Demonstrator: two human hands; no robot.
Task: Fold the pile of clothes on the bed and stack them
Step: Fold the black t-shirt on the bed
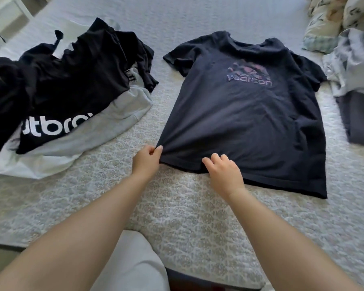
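While the dark blue shirt lies flat and face up in the middle of the frame, I pinch its bottom left corner with my left hand. My thumb and fingers squeeze the cloth there, and the shirt bunches up a little at that spot. My right hand rests on the bottom hem just beside it, with the fingers bent over the edge; I cannot tell for sure if it grips the cloth or only presses on it. The shirt is spread out on the bed but not folded yet, so I think I am just smoothing it to get ready. On the left side of the frame the pile of clothes is a messy heap of black, gray and white things, so a lot is left to fold. At the right edge I see a dark folded thing, which may be the start of my stack, but I am not sure.
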